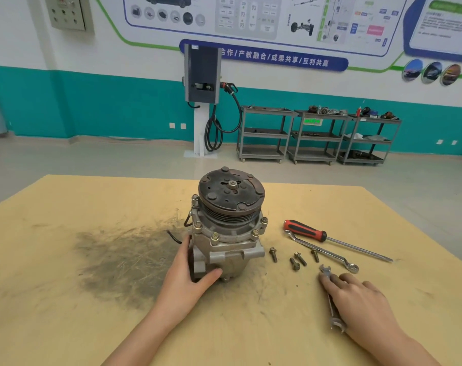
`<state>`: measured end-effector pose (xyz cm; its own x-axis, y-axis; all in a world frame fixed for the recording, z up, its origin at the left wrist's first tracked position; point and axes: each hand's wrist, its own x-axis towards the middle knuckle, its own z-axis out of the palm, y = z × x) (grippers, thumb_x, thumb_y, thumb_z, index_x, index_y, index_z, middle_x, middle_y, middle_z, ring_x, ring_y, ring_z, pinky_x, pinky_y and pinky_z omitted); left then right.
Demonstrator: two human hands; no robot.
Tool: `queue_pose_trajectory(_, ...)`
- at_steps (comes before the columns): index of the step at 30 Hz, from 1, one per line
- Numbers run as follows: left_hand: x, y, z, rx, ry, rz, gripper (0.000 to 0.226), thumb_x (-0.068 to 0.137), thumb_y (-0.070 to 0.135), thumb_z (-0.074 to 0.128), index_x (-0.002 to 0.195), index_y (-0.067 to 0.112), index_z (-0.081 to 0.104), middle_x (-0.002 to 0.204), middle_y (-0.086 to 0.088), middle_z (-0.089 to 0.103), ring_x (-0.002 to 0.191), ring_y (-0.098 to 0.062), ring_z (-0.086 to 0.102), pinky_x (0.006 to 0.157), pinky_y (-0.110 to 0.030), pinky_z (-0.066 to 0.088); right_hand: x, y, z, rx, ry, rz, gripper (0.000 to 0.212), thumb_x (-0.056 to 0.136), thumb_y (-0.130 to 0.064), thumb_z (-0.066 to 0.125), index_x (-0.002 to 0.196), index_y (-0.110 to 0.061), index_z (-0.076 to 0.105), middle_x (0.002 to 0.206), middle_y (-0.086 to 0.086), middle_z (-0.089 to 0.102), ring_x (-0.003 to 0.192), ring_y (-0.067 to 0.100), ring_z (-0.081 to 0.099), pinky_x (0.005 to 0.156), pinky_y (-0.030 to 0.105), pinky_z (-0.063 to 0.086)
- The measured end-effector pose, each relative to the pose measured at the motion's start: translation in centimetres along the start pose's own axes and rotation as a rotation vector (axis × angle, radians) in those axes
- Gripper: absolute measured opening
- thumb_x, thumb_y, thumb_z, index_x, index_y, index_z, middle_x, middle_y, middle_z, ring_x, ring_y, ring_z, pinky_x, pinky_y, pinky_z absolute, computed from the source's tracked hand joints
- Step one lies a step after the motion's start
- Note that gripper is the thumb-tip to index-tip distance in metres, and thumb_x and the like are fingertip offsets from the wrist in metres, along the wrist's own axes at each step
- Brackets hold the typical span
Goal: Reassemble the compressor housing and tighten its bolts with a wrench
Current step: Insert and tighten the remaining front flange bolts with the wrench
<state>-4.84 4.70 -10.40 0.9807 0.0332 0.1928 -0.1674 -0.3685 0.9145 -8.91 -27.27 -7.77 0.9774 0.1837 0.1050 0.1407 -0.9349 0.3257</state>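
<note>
— Toward the far edge of the table, is the compressor being steadied?

— Yes; its base is gripped by the left hand. The open-end wrench, near the right edge, is pressed flat under the right hand, not yet grasped.

— And next?

— Four loose bolts probably must be fitted before tightening.

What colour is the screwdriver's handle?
Red with black grip panels, seen in the head view: screwdriver.

On the blue rounded wall banner you read, in white, "合作/产教融合/成果共享/互利共赢"; other wall print is illegible.
</note>
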Motion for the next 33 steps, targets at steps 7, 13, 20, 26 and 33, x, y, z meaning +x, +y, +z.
queue_pose_trajectory(7, -2.1, 4.1, -7.2, 0.173, -0.42, -0.059, 0.091, 0.07, 0.062, 0.073, 0.148, 0.03, 0.038, 0.145, 0.01, 0.05, 0.125, 0.0, 0.058, 0.104, -0.019, 0.047, 1.2, -1.0, 0.0, 0.008, -0.055, 0.055, 0.053, 0.098, -0.027, 0.03, 0.15, -0.03, 0.022, 0.153, -0.016, 0.033, 0.144, 0.01, 0.025, 0.097, 0.029, 0.037)
queue_pose_trajectory(13, -1.2, 15.8, -6.8, 0.246, 0.389, 0.658, 0.02, 0.087, 0.051, 0.061, 0.096, 0.033, 0.062, 0.086, 0.016, 0.069, 0.08, -0.003, 0.064, 0.068, -0.014, 0.049, 3.0, -2.6, -3.2, 0.56, 0.054, 0.147, 0.043, 0.101, -0.045, 0.037, 0.144, -0.044, 0.037, 0.141, -0.016, 0.052, 0.122, 0.007, 0.052, 0.083, 0.02, 0.041)
queue_pose_trajectory(20, 6.8, 19.1, -1.4, 1.147, -0.404, 0.464, 0.083, 0.088, 0.066, 0.058, 0.156, 0.042, 0.018, 0.168, -0.003, 0.011, 0.155, -0.026, 0.006, 0.121, -0.064, 0.012, 4.2, -7.8, -3.7, 1.541, -0.13, 0.281, 0.076, 0.083, -0.071, 0.034, 0.147, -0.03, 0.039, 0.15, -0.013, 0.04, 0.138, 0.006, 0.033, 0.118, 0.035, 0.025)
queue_pose_trajectory(26, 7.6, 17.8, -2.1, 1.099, -0.354, 0.498, 0.069, 0.087, 0.061, 0.057, 0.147, 0.04, 0.032, 0.146, -0.001, 0.038, 0.137, -0.023, 0.031, 0.1, -0.057, 0.035, 5.6, -10.3, -2.2, 1.775, -0.092, 0.363, 0.104, 0.062, -0.088, 0.034, 0.148, -0.03, 0.035, 0.154, -0.012, 0.034, 0.142, 0.008, 0.029, 0.12, 0.042, 0.024)
queue_pose_trajectory(33, 4.8, 16.1, -4.6, 0.955, -0.211, 0.588, 0.062, 0.076, 0.06, 0.049, 0.135, 0.041, 0.042, 0.136, 0.007, 0.045, 0.128, -0.013, 0.037, 0.085, -0.039, 0.032, 8.4, -13.6, -1.8, 2.014, -0.02, 0.46, 0.078, 0.086, -0.069, 0.036, 0.148, -0.021, 0.038, 0.149, -0.001, 0.044, 0.138, 0.015, 0.039, 0.118, 0.043, 0.027)
